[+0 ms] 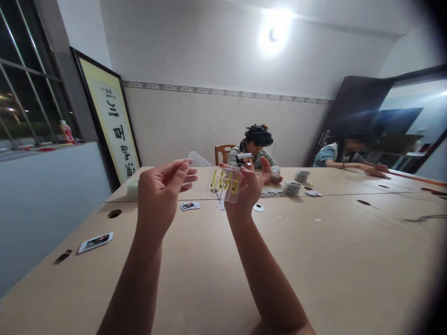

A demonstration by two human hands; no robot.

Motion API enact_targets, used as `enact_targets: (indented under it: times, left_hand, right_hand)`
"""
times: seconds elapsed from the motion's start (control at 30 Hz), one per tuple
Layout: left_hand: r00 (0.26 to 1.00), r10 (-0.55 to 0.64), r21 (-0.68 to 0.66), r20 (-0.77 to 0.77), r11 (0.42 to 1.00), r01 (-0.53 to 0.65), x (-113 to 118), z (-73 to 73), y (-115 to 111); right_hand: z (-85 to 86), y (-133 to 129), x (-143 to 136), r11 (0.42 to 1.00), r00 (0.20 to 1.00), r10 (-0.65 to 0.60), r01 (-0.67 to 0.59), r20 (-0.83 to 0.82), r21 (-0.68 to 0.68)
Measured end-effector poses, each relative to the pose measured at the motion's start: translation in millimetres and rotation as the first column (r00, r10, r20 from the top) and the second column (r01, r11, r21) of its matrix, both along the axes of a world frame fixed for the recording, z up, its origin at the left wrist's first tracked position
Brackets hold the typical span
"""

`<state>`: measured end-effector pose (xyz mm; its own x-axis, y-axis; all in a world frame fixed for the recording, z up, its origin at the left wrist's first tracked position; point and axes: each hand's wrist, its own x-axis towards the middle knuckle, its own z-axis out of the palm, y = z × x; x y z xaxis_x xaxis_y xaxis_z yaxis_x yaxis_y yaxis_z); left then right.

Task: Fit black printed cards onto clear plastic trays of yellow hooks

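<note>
Above the table, my right hand (248, 186) grips a small clear plastic box (223, 199) from its right side. Several yellow-and-black pieces, possibly fishing lures, lie side by side in its compartments (223, 181). The box's clear lid (199, 159) stands raised at the left. My left hand (162, 181) pinches the lid's left edge between thumb and forefinger, its other fingers stretched out behind. A short white stick-like thing (243, 156) shows just above my right fingers; I cannot tell whether they touch it.
Photo cards lie in a stack (189, 205) and in a pack (95, 242) on the light wooden table (209, 279). A dark scrap (63, 256) is near the left edge. Stacked small boxes (292, 187) stand before a seated person (258, 144). Another person (349, 156) sits far right.
</note>
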<state>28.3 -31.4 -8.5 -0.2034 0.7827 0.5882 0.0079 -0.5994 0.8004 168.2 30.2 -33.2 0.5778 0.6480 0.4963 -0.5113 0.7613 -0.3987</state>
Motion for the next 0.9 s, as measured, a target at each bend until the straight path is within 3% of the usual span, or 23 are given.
enact_targets:
  times: [0.23, 0.43, 0.63, 0.73, 0.9]
  left_hand:
    - [0.995, -0.074, -0.026, -0.071, 0.997, 0.073, -3.9, -1.4, 0.9]
    - [0.989, -0.076, -0.030, -0.130, 0.997, 0.073, -5.0, -4.3, 3.2]
    - [0.930, 0.036, 0.065, -0.367, 0.998, -0.013, 5.3, -6.5, 5.0]
    - [0.885, 0.044, 0.097, -0.463, 0.995, 0.001, 15.4, -7.9, 3.8]
    - [0.830, -0.233, -0.035, -0.507, 0.967, 0.251, 30.8, -13.5, 2.5]
  right_hand:
    - [2.0, -4.3, 0.5, 0.999, 1.000, -0.009, 0.009, -0.012, -0.041]
    - [-2.9, 5.9, 3.6, 0.992, 0.996, -0.048, 0.056, 0.073, -0.112]
    - [-7.7, 13.0, 2.9, 0.989, 0.995, -0.069, 0.078, 0.075, -0.126]
    - [-6.9, 10.0, 0.7, 0.995, 0.998, -0.056, 0.059, 0.028, -0.086]
    - [-1.9, 1.5, 1.2, 0.996, 0.997, -0.076, 0.074, -0.030, -0.052]
